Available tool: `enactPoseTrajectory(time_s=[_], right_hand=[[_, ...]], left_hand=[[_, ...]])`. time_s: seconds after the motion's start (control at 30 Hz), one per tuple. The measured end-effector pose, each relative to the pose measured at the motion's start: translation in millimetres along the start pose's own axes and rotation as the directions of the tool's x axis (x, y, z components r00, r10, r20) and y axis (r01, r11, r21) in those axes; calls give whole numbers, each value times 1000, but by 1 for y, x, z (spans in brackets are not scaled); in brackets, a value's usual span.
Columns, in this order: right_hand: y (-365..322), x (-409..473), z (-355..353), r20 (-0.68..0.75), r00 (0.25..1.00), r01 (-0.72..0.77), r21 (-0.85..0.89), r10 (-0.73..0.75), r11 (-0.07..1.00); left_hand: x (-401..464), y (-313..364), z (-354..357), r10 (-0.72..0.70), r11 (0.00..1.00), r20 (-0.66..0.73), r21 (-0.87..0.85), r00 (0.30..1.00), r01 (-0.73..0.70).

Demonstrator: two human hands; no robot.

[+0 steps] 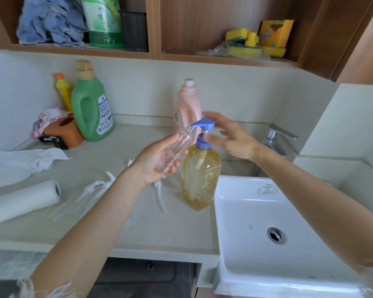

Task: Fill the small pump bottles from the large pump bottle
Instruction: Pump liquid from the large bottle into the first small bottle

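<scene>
The large pump bottle (200,177) stands on the counter beside the sink, holding yellow liquid under a blue pump head (204,125). My left hand (157,160) grips a small clear bottle (177,149), tilted, with its open neck up against the blue spout. Just right of the pump head my right hand (230,138) hovers with fingers spread, holding nothing. Another small clear bottle with a white pump (88,194) lies on the counter to the left. A loose white pump with its tube (159,196) lies next to the big bottle's base.
A white sink (267,222) with a chrome tap (276,138) sits to the right. At the back stand a pink bottle (187,106), a green jug (91,106) and a yellow bottle (64,91). A paper roll (24,201) and crumpled tissue (19,162) lie left.
</scene>
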State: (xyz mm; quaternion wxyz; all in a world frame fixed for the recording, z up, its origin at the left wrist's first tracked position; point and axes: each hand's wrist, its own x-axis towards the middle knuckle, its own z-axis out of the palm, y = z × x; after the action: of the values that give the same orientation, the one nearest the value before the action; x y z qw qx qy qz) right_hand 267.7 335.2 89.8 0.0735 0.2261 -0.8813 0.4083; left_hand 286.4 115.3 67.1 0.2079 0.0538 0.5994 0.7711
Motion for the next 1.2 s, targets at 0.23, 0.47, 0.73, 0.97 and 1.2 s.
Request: enactPoseTrajectory(time_s=[0.23,0.47,0.73,0.97,1.2], right_hand=[[-2,-2,20,-297,847,314,-391,-441,865],[6,1,67,-618,685,347,-189,-385,919],[-1,-7,58,-555,752,328,-153,-356,932],[-7,-2,42,-516,772,317,-193,-370,929],[13,1,68,-637,668,345,-193,-384,919]], left_hand=[[2,0,-1,4,1000,1,12,1000,-4],[2,-6,-4,-39,996,46,-74,998,42],[-2,0,-2,-69,996,57,-54,996,72],[-4,2,0,-64,996,71,-59,995,68],[-1,-5,-1,-98,991,60,-86,993,103]])
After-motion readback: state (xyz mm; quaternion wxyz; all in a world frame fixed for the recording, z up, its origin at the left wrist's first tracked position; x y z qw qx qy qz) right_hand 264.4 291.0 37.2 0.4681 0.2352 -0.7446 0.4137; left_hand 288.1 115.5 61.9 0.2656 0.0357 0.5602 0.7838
